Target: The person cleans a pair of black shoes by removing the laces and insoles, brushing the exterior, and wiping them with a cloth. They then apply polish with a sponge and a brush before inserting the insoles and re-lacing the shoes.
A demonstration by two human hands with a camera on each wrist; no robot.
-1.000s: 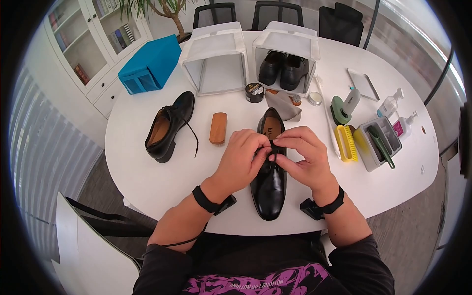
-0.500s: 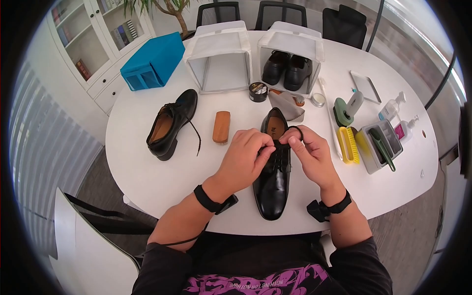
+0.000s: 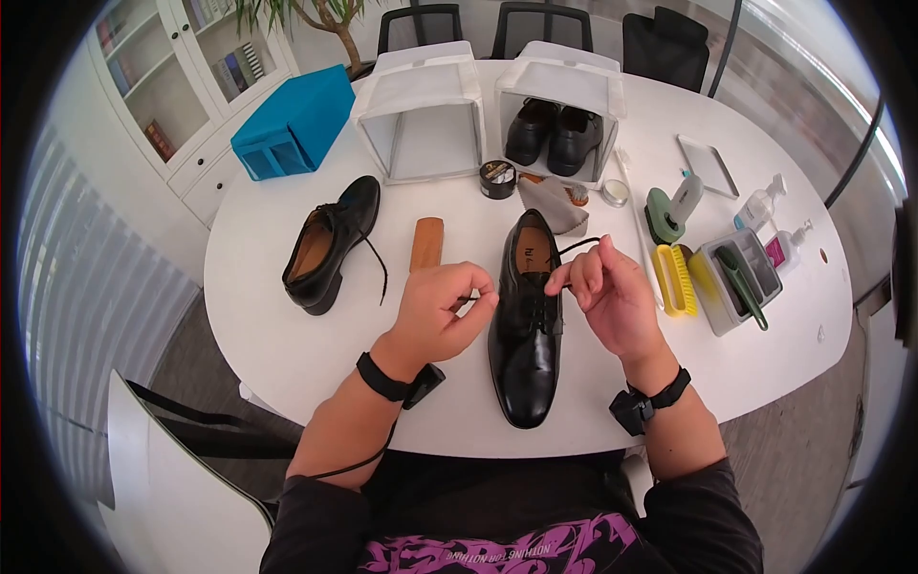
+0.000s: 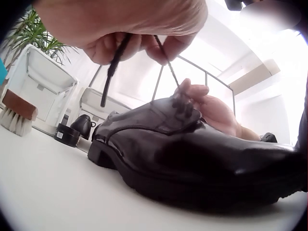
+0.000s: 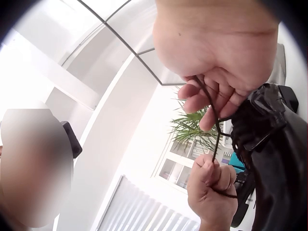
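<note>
Well to the left of the left grip (image 3: 442,306) sits one black shoe (image 3: 356,206). A wooden brush (image 3: 427,242) stands just beyond that hand, whose curled fingers pinch a black lace (image 4: 111,71). Between both grips, the laced shoe (image 3: 527,373) rests on the worktop (image 3: 459,413). The right grip (image 3: 617,298), fingers bent, holds lace too; a yellow brush (image 3: 677,282) lies right of it.

The head view looks forward and down across nearly the whole bench (image 3: 459,413). Strapped at the left wrist, a low camera (image 3: 426,386) views the black shoe (image 4: 192,159) from close beside it, with the right hand (image 4: 216,110) beyond. The right-wrist camera (image 3: 631,411) faces the left hand (image 5: 211,187) and cabinet (image 5: 180,166), its frame tilted; both wrist views share the shoe.
</note>
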